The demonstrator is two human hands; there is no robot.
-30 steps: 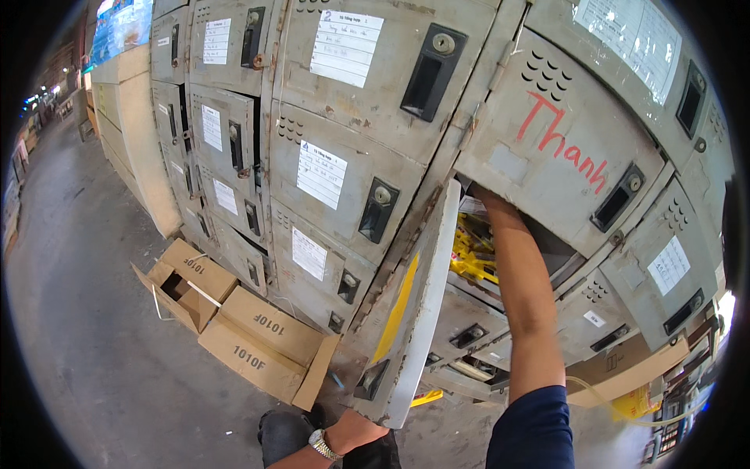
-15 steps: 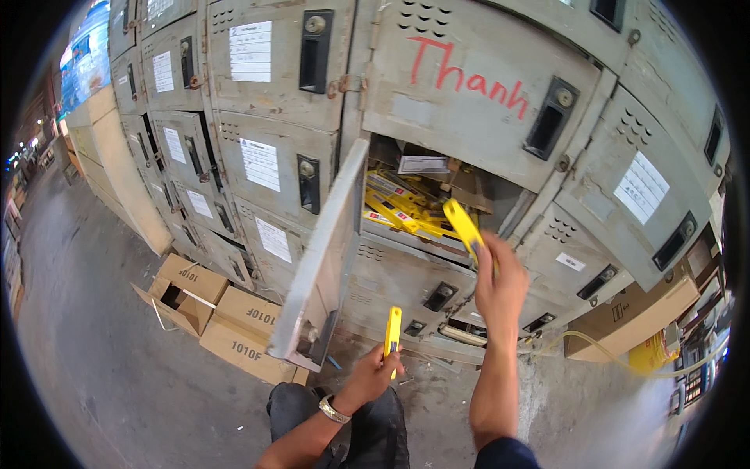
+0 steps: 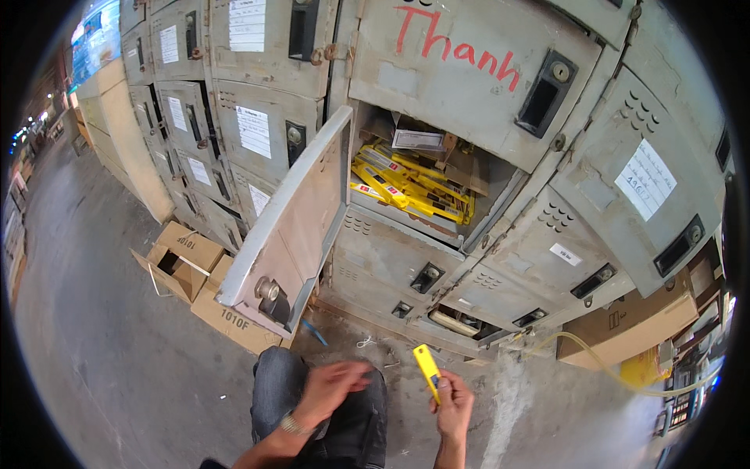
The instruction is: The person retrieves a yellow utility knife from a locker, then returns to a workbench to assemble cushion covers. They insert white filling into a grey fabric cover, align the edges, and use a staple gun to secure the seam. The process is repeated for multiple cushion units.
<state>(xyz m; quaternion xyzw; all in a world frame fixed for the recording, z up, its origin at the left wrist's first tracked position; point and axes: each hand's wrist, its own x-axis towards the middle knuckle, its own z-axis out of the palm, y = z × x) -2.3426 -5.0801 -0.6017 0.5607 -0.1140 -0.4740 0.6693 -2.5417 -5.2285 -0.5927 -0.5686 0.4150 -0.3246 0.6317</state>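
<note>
In my right hand [image 3: 453,402], raised over the floor in front of the lockers, is a yellow box cutter [image 3: 426,367], tilted, its far end pointing up and away. My left hand [image 3: 332,391] hangs over my knees, smeared by motion, and no cutter shows in it. Beyond both hands is a grey locker compartment whose door [image 3: 293,227] stands swung out to the left. Inside it lies a loose heap of yellow box cutters [image 3: 391,187], with a small carton [image 3: 418,139] behind them.
Rows of grey metal lockers [image 3: 383,250] fill the space ahead. Cardboard boxes [image 3: 234,316] sit on the floor at left; another carton [image 3: 633,320] stands at right with a yellowish hose [image 3: 594,352] beside it. The door's lower corner juts out near my left knee.
My right hand has drawn back from the compartment, down toward me, with a box cutter. The cutter seen in my left hand before no longer shows there; that hand has moved left and down.
</note>
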